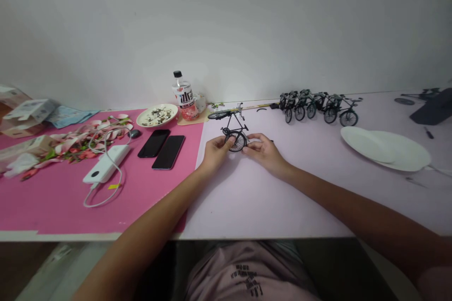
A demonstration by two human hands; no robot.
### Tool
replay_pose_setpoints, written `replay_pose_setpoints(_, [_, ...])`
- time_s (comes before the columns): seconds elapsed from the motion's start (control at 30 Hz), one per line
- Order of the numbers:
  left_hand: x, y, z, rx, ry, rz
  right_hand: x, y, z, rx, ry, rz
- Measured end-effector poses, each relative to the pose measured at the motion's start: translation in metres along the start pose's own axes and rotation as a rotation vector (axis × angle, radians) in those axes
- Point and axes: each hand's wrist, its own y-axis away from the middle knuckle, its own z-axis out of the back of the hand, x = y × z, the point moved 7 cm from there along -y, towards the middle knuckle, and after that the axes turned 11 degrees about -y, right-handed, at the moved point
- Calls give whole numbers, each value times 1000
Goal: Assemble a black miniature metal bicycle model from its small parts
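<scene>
A small black model bicycle (pixel 236 127) is held tilted over the light part of the table, its near wheel towards me and its other wheel at the upper left. My left hand (pixel 216 153) is closed on the near wheel, thumb across the spokes. At the right rim of that wheel, my right hand (pixel 264 151) has thumb and fingers pinched together; whether a small separate part is between them is too fine to make out. A thin dark curved piece (pixel 262 109) lies behind my right hand.
Several model bicycles (pixel 318 106) stand in a row at the back right, with white plates (pixel 406 150) before them. To the left are two phones (pixel 168 152), a white power strip (pixel 106 164), a drink bottle (pixel 186 99), a plate of small parts (pixel 141 118) and scattered petal-like pieces (pixel 83 138).
</scene>
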Motion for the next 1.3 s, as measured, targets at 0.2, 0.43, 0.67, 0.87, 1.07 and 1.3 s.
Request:
replay_pose_setpoints(0.2, [2, -1, -1, 26, 34, 17, 3, 1, -3, 11, 43, 21])
replay_pose_setpoints(0.43, [-2, 4, -8, 78, 11, -28, 20, 4, -4, -49, 208, 130])
replay_pose_setpoints(0.67, [-8, 13, -19, 152, -75, -66, 25, 1, 1, -64, 59, 66])
replay_pose_setpoints(0.87, [-13, 18, -22, 180, -132, -79, 25, 2, -1, -61, 63, 98])
replay_pose_setpoints(1.07, [-16, 20, -23, 190, -137, -69, 26, 0, 2, -58, 131, 158])
replay_pose_setpoints(1.3, [-14, 21, -24, 190, -133, -60, 25, -2, 6, -61, 193, 193])
